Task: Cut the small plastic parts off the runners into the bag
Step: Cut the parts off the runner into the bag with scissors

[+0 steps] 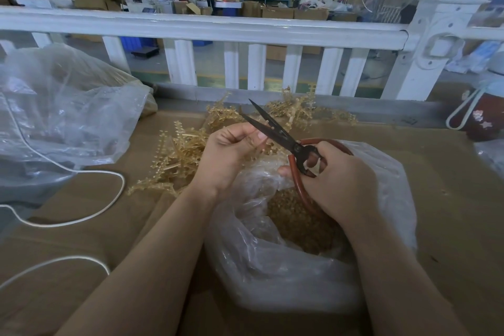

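Head view: left hand [231, 153] pinches an amber runner [268, 148] beside the parted blades of the scissors [275, 131], whose red loops the right hand [338, 180] grips. Fingertips sit close to the edge, so a nick seems possible; parts could also fly past the bag [272, 267] below. Thin, spiky runners are heaped behind

Glossy clear plastic bag [272, 267], matt cardboard [81, 240]
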The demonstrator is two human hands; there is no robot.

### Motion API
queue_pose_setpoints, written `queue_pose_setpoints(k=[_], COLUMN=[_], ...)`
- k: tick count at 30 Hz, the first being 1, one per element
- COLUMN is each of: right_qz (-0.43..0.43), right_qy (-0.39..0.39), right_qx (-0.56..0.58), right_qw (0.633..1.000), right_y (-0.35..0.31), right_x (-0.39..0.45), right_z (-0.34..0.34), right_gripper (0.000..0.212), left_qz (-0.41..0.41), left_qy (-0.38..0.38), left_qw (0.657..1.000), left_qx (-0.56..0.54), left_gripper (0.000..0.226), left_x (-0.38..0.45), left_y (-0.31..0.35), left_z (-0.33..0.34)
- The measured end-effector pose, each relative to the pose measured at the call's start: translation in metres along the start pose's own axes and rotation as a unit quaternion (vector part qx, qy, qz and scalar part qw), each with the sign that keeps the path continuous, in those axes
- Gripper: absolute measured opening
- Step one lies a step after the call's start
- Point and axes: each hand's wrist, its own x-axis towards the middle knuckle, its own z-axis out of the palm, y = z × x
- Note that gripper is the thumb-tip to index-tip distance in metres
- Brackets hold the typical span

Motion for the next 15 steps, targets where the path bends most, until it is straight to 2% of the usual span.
queue_pose_setpoints(k=[2,5,8,15], right_qz=[-0.003,-0.004,-0.006,-0.004], right_qy=[0.0,0.0,0.009,0.008], right_qx=[0.005,0.007,0.013,0.02], right_qw=[1.0,1.0,1.0,1.0], right_y=[-0.0005,-0.0017,-0.0031,-0.0019], right_x=[0.0001,0.0005,0.0004,0.0], right_z=[-0.0003,-0.0015,-0.0026,-0.0016], right_gripper=[0.055,0.076,0.082,0.069], left_qz=[0.002,0.007,0.01,0.019], left_qy=[-0.005,-0.006,0.0,-0.001], left_qw=[1.0,1.0,1.0,1.0], left_qx=[-0.006,-0.004,-0.008,-0.01], left_gripper=[0.017,0.01,0.003,0.014], left_x=[0.0002,0.0006,0.001,0.0017], left_y=[-0.0005,-0.0022,-0.0026,-0.0005], left_z=[0.0003,0.0004,-0.0002,-0.0003])
